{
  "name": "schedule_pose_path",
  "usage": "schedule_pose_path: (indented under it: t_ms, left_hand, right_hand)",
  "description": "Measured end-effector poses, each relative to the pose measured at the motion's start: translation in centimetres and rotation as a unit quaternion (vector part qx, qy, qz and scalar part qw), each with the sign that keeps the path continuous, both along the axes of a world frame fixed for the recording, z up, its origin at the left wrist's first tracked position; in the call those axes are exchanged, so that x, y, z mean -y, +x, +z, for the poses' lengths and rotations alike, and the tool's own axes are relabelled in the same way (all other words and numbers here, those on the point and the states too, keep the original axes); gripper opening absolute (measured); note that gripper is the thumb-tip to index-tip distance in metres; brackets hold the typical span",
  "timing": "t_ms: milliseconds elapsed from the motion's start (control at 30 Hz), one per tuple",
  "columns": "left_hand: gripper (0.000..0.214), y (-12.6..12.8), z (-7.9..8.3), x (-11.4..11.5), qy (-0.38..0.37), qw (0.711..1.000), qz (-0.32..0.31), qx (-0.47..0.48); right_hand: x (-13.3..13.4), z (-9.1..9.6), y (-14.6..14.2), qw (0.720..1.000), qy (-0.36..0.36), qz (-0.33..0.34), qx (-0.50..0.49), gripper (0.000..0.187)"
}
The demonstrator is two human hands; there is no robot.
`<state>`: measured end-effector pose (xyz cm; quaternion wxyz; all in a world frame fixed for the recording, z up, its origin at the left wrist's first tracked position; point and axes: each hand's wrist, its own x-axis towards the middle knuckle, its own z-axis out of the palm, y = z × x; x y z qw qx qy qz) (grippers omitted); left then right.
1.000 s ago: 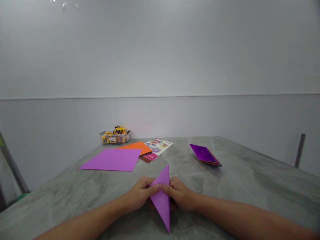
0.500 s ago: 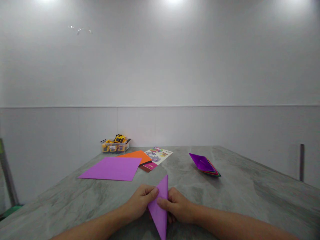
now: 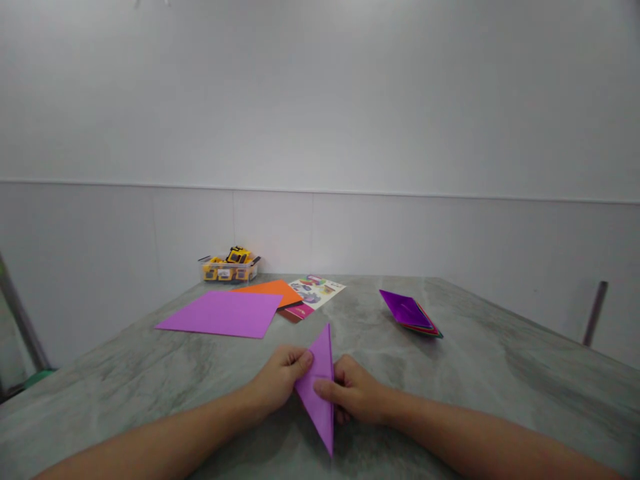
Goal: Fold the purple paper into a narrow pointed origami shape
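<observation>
A folded sheet of purple paper (image 3: 320, 407), in a tall pointed triangle shape, is held between both hands near the front of the table. My left hand (image 3: 283, 377) pinches its left side, thumb on the near face and fingers hidden behind. On the right edge, my right hand (image 3: 357, 390) grips the paper with the thumb laid across its face and the fingers curled behind. One long straight edge of the paper runs nearly upright along the right.
A flat purple sheet (image 3: 225, 313) overlaps orange paper (image 3: 275, 289) and a printed leaflet (image 3: 320, 291) at left centre. Behind them stands a clear tub (image 3: 230, 270) of yellow toy vehicles. A stack of folded colored papers (image 3: 410, 312) lies to the right on the grey marbled table (image 3: 475, 373).
The view has tipped downward, so the table things appear higher. Both hands keep their hold on the folded purple paper, whose lower tip now shows fully.
</observation>
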<state>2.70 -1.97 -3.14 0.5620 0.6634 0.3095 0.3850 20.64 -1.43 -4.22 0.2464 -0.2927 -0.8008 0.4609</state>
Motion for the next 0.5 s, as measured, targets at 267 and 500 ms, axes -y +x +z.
schedule_pose_path:
  t_ms: [267,500]
  left_hand:
    - [0.057,0.1,0.3,0.0,-0.023,0.998,0.052,-0.034]
    - [0.051,-0.1,1.3,0.4,0.111,0.981,0.153,-0.048]
  right_hand:
    - [0.1,0.5,0.1,1.0,-0.005,-0.006,0.028,0.064]
    - [0.5,0.9,0.0,0.994,0.083,0.002,0.066,0.063]
